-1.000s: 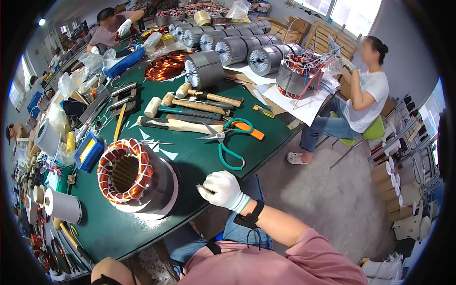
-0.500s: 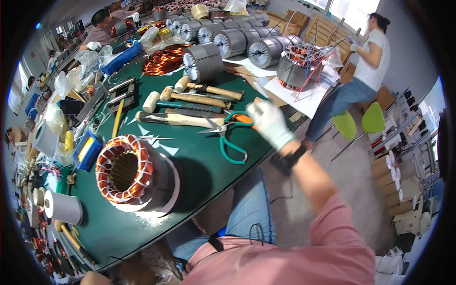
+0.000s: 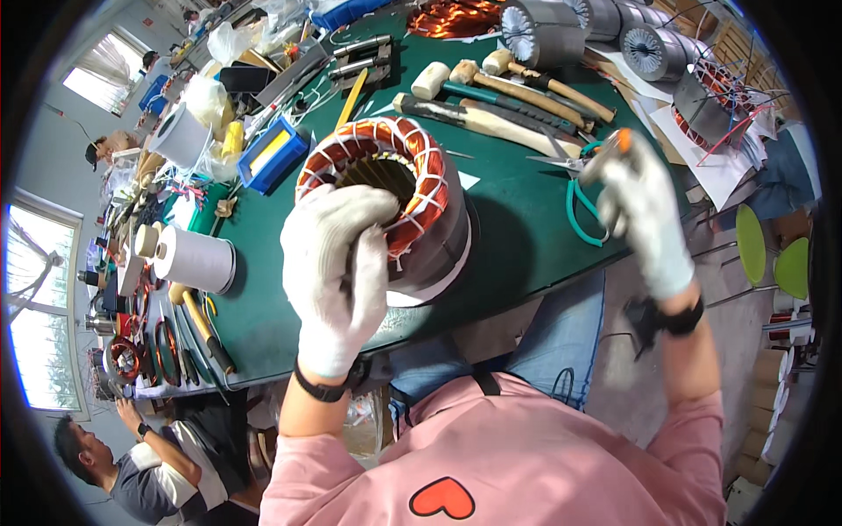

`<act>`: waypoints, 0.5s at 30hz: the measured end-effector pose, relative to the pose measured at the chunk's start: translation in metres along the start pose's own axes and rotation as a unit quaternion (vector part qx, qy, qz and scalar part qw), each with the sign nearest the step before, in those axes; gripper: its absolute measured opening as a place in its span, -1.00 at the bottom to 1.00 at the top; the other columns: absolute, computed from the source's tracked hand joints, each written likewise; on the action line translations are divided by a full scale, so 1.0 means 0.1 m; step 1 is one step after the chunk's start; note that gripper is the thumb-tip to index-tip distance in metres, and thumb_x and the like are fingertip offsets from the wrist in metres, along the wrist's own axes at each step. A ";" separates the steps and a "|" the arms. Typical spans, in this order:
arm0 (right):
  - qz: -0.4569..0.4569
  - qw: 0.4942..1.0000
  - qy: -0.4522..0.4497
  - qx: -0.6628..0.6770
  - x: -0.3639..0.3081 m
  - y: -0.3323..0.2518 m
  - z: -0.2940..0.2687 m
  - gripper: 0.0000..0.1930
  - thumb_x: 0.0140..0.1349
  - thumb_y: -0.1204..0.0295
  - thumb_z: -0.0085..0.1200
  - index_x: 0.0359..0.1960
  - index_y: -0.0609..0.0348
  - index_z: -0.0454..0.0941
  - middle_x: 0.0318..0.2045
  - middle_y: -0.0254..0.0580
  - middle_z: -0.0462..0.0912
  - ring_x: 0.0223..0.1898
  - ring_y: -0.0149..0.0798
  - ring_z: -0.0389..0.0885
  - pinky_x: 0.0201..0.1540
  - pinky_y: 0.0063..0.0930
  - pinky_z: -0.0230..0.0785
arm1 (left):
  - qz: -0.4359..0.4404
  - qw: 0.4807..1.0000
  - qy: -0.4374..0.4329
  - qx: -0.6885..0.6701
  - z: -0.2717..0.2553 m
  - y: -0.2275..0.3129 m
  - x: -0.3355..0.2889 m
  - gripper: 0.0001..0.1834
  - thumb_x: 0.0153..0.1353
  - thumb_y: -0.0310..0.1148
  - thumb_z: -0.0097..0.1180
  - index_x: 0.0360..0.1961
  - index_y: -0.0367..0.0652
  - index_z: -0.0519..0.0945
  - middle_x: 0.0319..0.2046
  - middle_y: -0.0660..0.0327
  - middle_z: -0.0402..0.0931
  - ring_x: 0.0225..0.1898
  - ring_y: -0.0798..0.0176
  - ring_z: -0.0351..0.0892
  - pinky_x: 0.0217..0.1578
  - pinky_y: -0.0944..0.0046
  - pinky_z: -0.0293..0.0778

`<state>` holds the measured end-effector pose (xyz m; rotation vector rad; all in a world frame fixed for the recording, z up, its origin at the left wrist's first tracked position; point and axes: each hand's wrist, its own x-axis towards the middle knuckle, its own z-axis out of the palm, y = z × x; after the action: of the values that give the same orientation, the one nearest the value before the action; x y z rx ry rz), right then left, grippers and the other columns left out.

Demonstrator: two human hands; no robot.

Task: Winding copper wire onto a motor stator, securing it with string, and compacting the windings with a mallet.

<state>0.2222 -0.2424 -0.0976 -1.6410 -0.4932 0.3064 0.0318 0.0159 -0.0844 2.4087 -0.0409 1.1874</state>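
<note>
White-laced orange ring winding (image 3: 429,175) partly covered by white-gloved left hand (image 3: 335,259)
Left grip cannot be told; a blurred orange-tipped object (image 3: 624,140) is held in the white-gloved right hand (image 3: 642,200).

White-banded orange coil (image 3: 428,167), green tabletop (image 3: 517,230)

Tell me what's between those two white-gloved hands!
From the left hand to the right hand, the head view shows the copper-topped cylinder, then green tabletop, then scissors by the right hand.
</note>
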 end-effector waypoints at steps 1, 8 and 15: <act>0.014 0.992 -0.087 0.096 -0.23 0.04 0.22 -0.65 0.36 0.28 0.14 0.05 0.26 0.46 -0.30 -0.22 0.68 -0.59 -0.57 0.43 -0.60 -0.67 0.22 | -0.009 1.000 0.017 -0.004 0.06 0.01 0.00 -0.80 0.22 -0.61 0.15 -0.15 -0.20 0.70 -0.19 0.15 0.71 -0.07 0.04 0.65 0.13 0.06 0.46; 0.236 0.854 -0.299 0.355 -0.83 0.03 1.13 -0.70 0.46 0.29 0.05 0.02 0.28 0.56 -0.45 -0.55 0.34 -0.50 -0.65 0.19 -0.46 -0.73 0.03 | 0.069 0.994 -0.083 0.017 -0.08 -0.01 0.03 -0.63 0.03 -0.52 0.34 -0.07 -0.14 0.71 -0.10 0.16 0.71 -0.06 0.07 0.63 0.07 0.03 0.46; 0.358 0.747 -0.206 0.521 -0.77 -0.01 1.41 -0.45 0.55 -0.09 -0.13 -0.11 0.24 0.56 -0.56 -0.38 0.38 -0.62 -0.54 0.11 -0.62 -0.59 -0.15 | 0.035 0.999 -0.014 -0.017 0.07 -0.01 -0.07 -0.77 0.21 -0.31 0.34 -0.16 -0.17 0.75 -0.13 0.14 0.73 -0.11 0.04 0.64 0.06 0.06 0.47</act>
<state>0.0885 -0.1574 -0.1219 -0.5496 0.0727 1.2889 0.0332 0.0128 -0.0936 2.4110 -0.1554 1.1749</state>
